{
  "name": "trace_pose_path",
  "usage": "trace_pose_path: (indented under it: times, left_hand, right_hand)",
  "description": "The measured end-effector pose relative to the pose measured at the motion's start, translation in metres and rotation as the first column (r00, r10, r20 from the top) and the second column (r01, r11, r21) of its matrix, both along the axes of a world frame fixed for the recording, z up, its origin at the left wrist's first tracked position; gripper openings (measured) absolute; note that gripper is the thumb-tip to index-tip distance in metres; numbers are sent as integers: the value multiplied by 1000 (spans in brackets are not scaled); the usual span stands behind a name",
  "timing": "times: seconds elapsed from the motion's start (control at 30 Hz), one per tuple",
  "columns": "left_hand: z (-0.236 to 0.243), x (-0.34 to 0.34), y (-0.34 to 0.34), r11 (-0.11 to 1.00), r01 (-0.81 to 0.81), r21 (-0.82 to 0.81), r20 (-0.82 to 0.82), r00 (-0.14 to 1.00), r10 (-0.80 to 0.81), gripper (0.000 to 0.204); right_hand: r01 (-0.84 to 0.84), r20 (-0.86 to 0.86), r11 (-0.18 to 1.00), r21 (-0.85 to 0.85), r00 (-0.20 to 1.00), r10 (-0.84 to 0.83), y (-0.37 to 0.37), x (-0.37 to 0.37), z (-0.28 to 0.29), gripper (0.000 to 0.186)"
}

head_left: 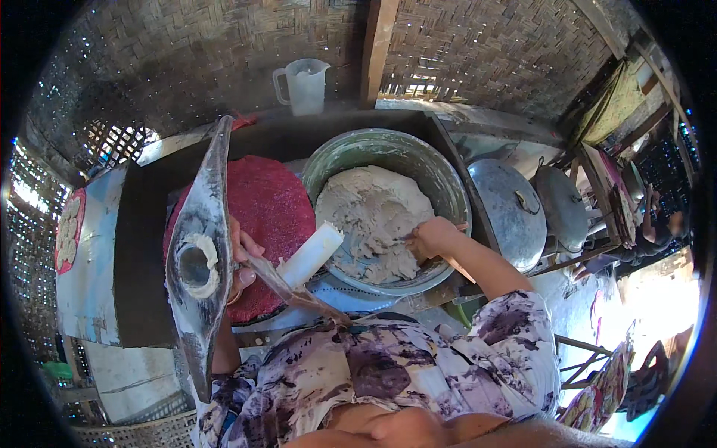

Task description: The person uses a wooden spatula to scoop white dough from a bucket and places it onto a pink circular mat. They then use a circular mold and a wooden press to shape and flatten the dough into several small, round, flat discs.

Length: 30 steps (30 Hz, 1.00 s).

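Observation:
My left hand grips a long, weathered pressing tool with a dough-smeared round opening and a side handle. A white cylinder lies along that handle. Behind the tool is a round red textured sheet. My right hand reaches into a large basin of pale, sticky dough, fingers curled into the mass at its right side; whether they hold anything besides dough is unclear.
A translucent pitcher stands at the back. Lidded metal pots are to the right, beyond the dark box edge. A red mat with pale rounds is far left. Another person is at the far right.

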<state>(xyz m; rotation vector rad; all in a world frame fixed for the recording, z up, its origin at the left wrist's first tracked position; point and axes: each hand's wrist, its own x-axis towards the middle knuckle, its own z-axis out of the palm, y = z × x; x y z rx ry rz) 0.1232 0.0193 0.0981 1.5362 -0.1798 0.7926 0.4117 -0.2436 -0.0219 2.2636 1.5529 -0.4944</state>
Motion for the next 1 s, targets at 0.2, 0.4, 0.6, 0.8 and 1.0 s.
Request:
trace_pose_path:
  times: [0.2,0.4,0.6,0.8,1.0]
  left_hand:
    - [0,-5,0,998,-43,-53,-81,996,38,33]
    - [-4,0,3,997,-17,-71,-127,992,8,38]
    - [4,0,-8,995,-87,-45,-114,990,82,35]
    - [5,-7,-9,995,-91,-44,-134,987,85,34]
    - [1,0,-11,997,-63,-46,-139,989,56,34]
  right_hand:
    - [-20,44,996,-89,999,24,-3,3,58,22]
    - [-246,255,954,169,946,199,-6,2,98,13]
    - [-268,264,961,68,934,242,7,8,6,12]
    - [-123,86,988,-96,988,131,13,-2,15,16]
    - [-39,5,994,-98,999,39,0,-17,9,22]
